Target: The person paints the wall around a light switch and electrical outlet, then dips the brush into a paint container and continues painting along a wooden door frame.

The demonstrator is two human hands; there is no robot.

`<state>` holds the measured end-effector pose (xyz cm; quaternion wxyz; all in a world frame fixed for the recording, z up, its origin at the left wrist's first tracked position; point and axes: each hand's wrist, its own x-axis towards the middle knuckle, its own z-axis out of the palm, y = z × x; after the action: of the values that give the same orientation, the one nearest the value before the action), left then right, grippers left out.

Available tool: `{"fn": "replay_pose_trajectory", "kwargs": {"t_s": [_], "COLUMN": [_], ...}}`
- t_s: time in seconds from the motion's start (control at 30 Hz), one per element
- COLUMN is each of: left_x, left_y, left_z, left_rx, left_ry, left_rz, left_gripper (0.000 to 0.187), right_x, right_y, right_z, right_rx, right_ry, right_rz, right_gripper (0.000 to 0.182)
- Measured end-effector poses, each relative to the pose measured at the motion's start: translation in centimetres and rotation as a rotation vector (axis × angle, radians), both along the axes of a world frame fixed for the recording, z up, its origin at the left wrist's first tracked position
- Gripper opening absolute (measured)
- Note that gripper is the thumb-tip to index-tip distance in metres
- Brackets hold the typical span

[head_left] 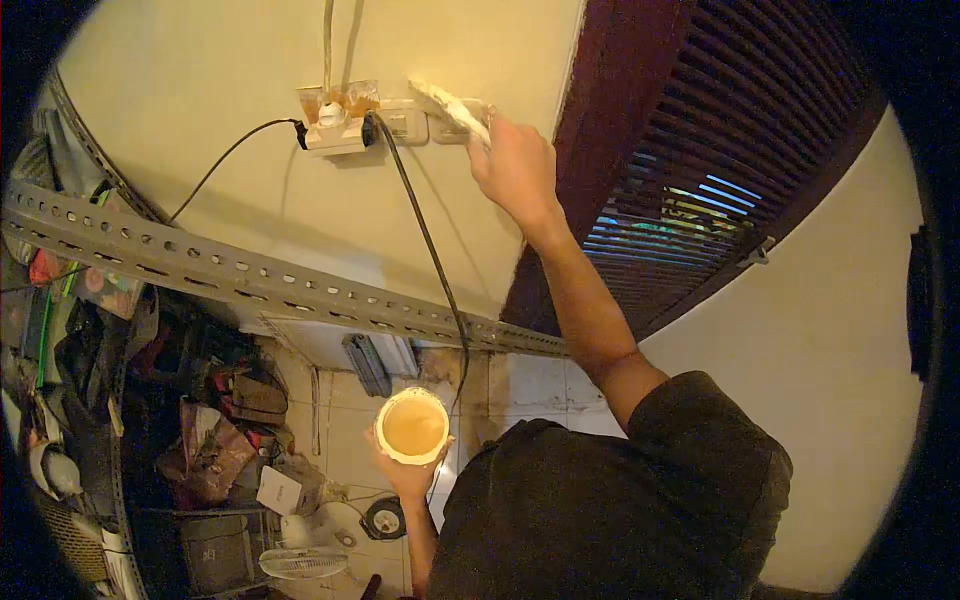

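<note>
My right hand (520, 175) is raised to the yellowish wall (220, 90), its fingers closed round a paintbrush (450, 106). The brush's pale, paint-coated end points up and left, in front of a white wall switch plate (476, 118). Lower down, my left hand (408, 478) grips a round tub of cream-yellow paint (415, 425) from below and the side. Paint smears mark the tub's rim. To the brush's left are a wall socket (402, 122) and a white plug adapter (336, 136) with cords plugged in.
A perforated metal shelf rail (270, 285) crosses between me and the wall. A black cable (425, 225) hangs down past it. Dark red louvred shutters (690, 150) stand at right. Bags and boxes crowd the left, with a white fan (303, 562) on the tiled floor.
</note>
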<state>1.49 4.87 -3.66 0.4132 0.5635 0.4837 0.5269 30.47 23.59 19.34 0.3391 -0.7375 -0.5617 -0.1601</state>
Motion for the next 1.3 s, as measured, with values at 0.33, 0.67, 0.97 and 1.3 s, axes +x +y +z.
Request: {"fn": "replay_pose_trajectory", "kwargs": {"t_s": [0.33, 0.67, 0.97, 1.3], "left_x": [0.9, 0.9, 0.8, 1.2], "left_y": [-0.8, -1.3, -1.7, -1.4], "left_z": [1.0, 1.3, 0.1, 1.5], "left_rx": [0.017, 0.003, 0.118, 0.111], "left_ry": [-0.094, -0.069, 0.087, 0.048], "left_rz": [-0.023, -0.041, 0.041, -0.029], "left_gripper": [0.084, 0.085, 0.087, 0.088], "right_x": [3.0, 4.4, 0.7, 1.9], "right_y": [-0.6, 1.3, -1.6, 2.0], "right_z": [4.6, 9.4, 16.9, 12.8], "right_rx": [0.121, -0.265, -0.385, -0.342], "right_ry": [-0.19, -0.632, -0.865, -0.928], "right_rz": [0.233, 0.179, 0.106, 0.229], "right_gripper": [0.033, 0.021, 0.021, 0.015]}}
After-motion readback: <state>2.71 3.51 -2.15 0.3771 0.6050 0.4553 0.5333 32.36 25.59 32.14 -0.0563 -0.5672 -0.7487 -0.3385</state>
